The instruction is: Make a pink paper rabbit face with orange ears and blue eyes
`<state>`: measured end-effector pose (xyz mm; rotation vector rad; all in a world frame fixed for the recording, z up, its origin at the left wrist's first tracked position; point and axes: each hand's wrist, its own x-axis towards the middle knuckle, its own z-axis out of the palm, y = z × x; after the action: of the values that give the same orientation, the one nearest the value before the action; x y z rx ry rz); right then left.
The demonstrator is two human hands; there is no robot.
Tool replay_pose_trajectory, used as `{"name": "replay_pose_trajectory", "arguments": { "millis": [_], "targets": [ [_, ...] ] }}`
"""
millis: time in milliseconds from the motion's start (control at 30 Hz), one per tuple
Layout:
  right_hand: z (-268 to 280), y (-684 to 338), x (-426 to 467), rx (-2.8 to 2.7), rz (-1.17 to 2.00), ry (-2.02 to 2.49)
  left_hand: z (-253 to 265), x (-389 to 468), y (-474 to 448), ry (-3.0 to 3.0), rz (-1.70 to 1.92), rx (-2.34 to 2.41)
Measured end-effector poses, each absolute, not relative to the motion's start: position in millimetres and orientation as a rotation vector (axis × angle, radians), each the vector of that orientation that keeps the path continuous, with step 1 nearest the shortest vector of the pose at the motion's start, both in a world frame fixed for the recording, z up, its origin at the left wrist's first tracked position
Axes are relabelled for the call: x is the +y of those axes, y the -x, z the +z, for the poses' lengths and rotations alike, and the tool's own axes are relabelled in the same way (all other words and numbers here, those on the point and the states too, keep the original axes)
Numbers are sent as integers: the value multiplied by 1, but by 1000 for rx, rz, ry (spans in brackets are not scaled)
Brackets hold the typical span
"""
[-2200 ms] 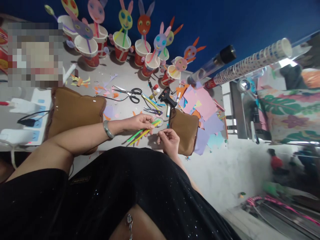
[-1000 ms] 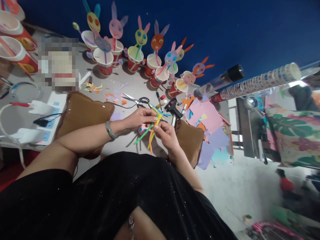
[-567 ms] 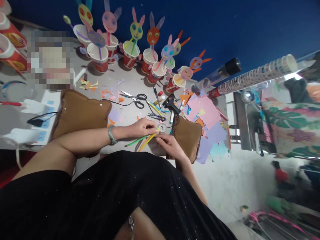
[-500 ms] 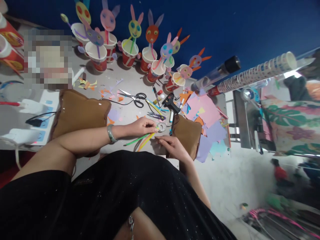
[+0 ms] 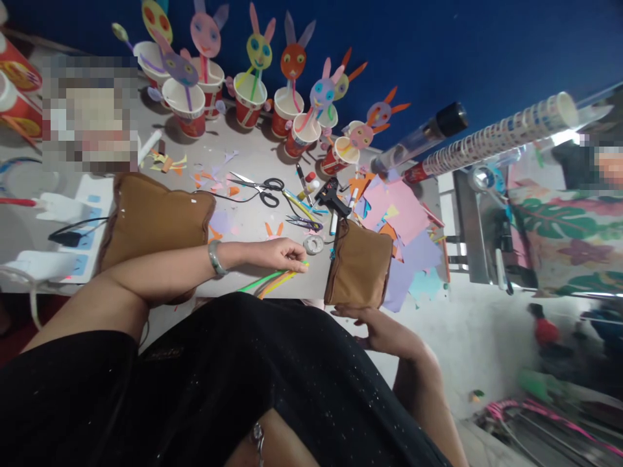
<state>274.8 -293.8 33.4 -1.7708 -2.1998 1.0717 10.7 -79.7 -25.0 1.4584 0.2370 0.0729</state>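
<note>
My left hand (image 5: 287,253) pinches a few pipe cleaners (image 5: 275,281), green, orange and yellow, near one end. They slant down to the left, and their lower ends pass behind the black dress. By the table's front edge, just below the right brown cushion (image 5: 364,266), is my right hand (image 5: 377,326). Its fingers are stretched apart and nothing shows in them. A roll of clear tape (image 5: 313,244) lies just beyond my left fingertips. Small scissors (image 5: 304,224) and a black glue gun (image 5: 334,197) lie farther back.
Paper cups with rabbit faces (image 5: 250,97) line the back wall. Large scissors (image 5: 260,187) lie mid-table among paper scraps. Coloured paper sheets (image 5: 396,207) and a long stack of cups (image 5: 496,139) are at right. A power strip (image 5: 87,227) and another brown cushion (image 5: 163,214) are at left.
My right hand has moved away from the pipe cleaners, down and right to the table edge, its fingers spreading. The left hand keeps its pinch, now slightly lower and clear of the tape roll.
</note>
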Motion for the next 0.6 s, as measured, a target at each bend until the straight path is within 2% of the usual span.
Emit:
{"name": "replay_pose_trajectory", "arguments": {
  "millis": [67, 100, 200, 300, 367, 600],
  "targets": [
    [40, -268, -280, -2189, 1353, 1561, -27, -79, -10, -1406, 47, 223],
    [41, -263, -269, -2155, 1345, 1543, -28, -79, -10, -1375, 32, 210],
    [30, -251, -222, -2073, 773, 1736, -31, -76, -8, -1303, -37, 156],
    [4, -242, -166, -2066, 500, 1850, -33, -73, -8, -1281, -97, 138],
    [-10, -236, -132, -2287, 248, 2015, -34, -71, -8, -1256, -91, 158],
    [-15, -214, -86, -2734, 146, 2170, -32, -66, -9, -1141, 78, 284]
  ]
}}
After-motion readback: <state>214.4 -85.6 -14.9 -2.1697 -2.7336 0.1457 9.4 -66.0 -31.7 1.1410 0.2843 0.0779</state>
